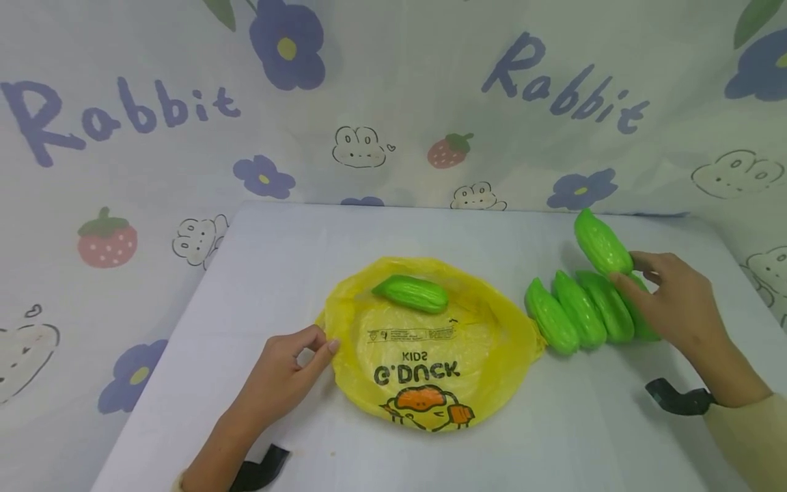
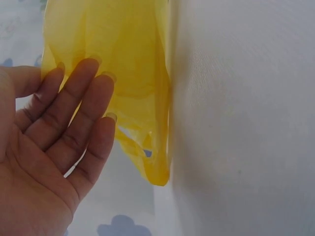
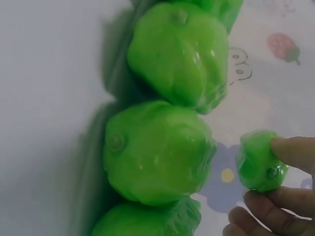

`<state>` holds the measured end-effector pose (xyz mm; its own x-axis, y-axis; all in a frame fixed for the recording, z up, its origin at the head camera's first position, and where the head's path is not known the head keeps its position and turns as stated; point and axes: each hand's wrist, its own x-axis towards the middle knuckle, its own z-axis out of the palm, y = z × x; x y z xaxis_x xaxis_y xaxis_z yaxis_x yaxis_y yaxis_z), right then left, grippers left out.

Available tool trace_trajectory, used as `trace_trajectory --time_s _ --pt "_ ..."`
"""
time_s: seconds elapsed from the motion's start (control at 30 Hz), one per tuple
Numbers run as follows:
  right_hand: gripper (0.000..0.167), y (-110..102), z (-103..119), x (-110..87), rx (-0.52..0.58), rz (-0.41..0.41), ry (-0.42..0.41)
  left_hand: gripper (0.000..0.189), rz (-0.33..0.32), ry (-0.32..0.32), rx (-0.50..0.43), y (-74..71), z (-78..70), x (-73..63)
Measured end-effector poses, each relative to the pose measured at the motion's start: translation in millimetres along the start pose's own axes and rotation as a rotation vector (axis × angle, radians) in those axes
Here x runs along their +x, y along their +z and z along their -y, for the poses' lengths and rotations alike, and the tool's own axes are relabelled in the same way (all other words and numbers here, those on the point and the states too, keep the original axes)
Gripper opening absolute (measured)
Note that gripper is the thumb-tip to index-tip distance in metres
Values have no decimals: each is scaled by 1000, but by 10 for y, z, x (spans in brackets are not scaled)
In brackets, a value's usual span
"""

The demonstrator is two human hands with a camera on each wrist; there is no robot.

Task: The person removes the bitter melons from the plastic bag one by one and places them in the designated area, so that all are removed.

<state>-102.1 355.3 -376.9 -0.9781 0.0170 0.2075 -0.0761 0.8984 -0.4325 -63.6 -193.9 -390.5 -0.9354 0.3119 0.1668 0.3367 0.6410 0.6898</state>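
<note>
My left hand (image 1: 285,372) pinches the left rim of a yellow plastic bag (image 1: 350,383) between thumb and forefinger. In the left wrist view the other fingers (image 2: 74,118) lie along the bag's side. The bag is spread open on the table, with duck print showing, and one green bitter melon (image 1: 413,294) lies inside. At the right, my right hand (image 1: 682,301) holds another bitter melon (image 1: 602,242) by its blunt end, tip pointing up and away. It is raised above a row of several similar melons (image 1: 581,311), the rightmost partly hidden behind the hand.
The table (image 1: 233,328) is white. Behind it hangs a pale cloth (image 1: 393,89) printed with rabbits, flowers and strawberries. The melon row stands close to the bag's gathered right end (image 1: 537,338). Black straps (image 1: 679,398) show at the wrists.
</note>
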Motion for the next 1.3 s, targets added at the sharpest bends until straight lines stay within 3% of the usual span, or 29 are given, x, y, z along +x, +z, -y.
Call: trace_trajectory --time_s 0.3,0.8,1.3 --pt "56 91 -61 191 -18 90 38 24 15 -23 -7 13 -17 -14" --pt "59 214 -130 295 -78 127 74 26 13 -19 3 22 -6 -15" --pt "67 199 -229 389 -59 282 138 26 19 -23 2 11 -6 0"
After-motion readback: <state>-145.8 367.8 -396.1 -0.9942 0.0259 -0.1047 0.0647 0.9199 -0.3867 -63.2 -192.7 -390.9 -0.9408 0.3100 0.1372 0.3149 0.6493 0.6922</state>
